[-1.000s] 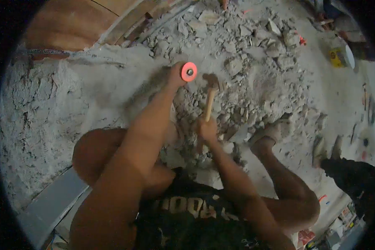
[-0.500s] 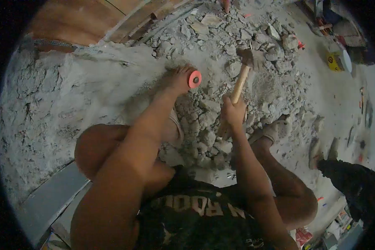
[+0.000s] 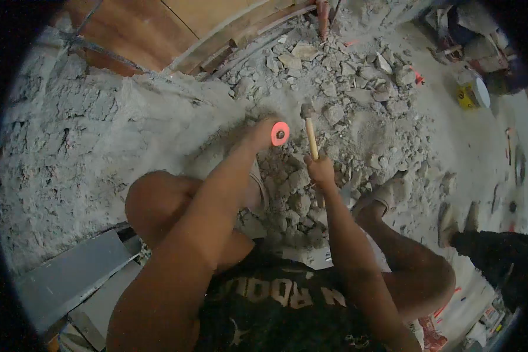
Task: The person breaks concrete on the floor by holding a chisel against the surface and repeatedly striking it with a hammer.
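My left hand point(image 3: 265, 134) is closed round a chisel point(image 3: 280, 134), seen end-on with its round pink-red hand guard and dark struck end facing up. The chisel's shaft and tip are hidden below the guard and hand. My right hand point(image 3: 321, 171) grips the wooden handle of a hammer point(image 3: 312, 138). Its metal head is raised a little to the right of the chisel guard, apart from it. Broken rubble point(image 3: 299, 202) lies under and between both hands.
A rough grey wall point(image 3: 94, 152) rises on the left, with wooden boards point(image 3: 217, 23) at the top. A yellow-and-white bucket point(image 3: 474, 94) stands at upper right. Another person's boots point(image 3: 449, 226) are at right. A grey metal piece point(image 3: 76, 276) lies at lower left.
The hammer has moved left and its head has come down closer to the chisel. The whole view has shifted slightly, with the chisel still in my left hand.
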